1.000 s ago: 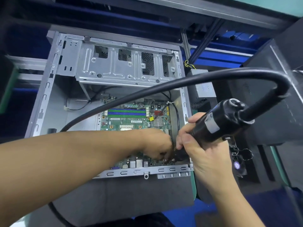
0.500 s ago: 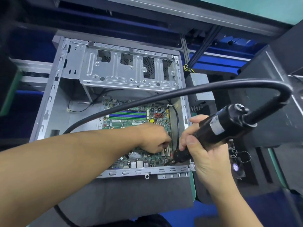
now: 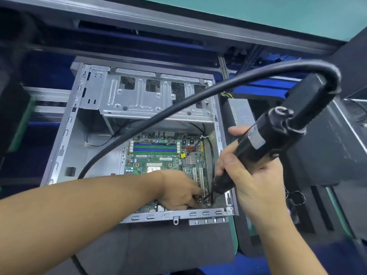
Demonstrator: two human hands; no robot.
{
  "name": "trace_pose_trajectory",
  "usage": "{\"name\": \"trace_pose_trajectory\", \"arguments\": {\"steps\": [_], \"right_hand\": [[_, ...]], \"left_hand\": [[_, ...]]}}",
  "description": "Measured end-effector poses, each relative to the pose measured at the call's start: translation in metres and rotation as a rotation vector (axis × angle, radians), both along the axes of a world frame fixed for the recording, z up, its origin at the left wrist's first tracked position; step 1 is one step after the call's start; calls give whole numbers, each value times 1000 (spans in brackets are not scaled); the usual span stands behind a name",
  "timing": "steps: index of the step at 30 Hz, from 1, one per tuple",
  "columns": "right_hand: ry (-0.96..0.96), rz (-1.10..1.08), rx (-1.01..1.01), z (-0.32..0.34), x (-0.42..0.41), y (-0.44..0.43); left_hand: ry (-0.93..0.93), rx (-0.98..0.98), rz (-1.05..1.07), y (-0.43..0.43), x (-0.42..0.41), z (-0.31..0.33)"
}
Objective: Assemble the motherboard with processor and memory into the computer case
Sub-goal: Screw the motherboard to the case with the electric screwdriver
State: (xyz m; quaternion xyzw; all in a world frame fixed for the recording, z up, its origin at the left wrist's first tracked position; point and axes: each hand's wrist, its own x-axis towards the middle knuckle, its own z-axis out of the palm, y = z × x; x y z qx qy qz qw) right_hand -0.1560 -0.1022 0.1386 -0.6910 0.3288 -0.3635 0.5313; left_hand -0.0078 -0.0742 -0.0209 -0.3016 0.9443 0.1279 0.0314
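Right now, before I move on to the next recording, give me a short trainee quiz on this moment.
1. True or false: the motherboard already lies inside the computer case.
2. What does the right hand grip?
A) an electric screwdriver
B) a memory stick
C) a side panel
3. Fill in: the left hand reaches to the motherboard's near ____ corner, beside the screwdriver's tip.

Key: 1 true; 2 A; 3 right.
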Motion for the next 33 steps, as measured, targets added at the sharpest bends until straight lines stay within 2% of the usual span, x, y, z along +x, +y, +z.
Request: {"name": "trace_pose_trajectory", "arguments": {"steps": [13,17,21,25,28,31,33], "right_hand": [[0,-103,43,5,9,-6],[12,-96,28,7,7,-7],[5,-97,24,7,7,-7],[1,-108,29,7,11,-7],[-5,-116,27,10,17,-6],[19,-116,-3,14,28,-7],[51,-100,-20,19,39,-7]], "left_hand": [[-174,-31,-55,5,-9,4],[-103,31,-7,2,-6,9],[-153,15,-33,4,-6,6],[-76,46,6,5,-5,7],[54,124,150,6,-1,13],[176,209,469,6,18,25],[148,311,667,8,38,33]]}}
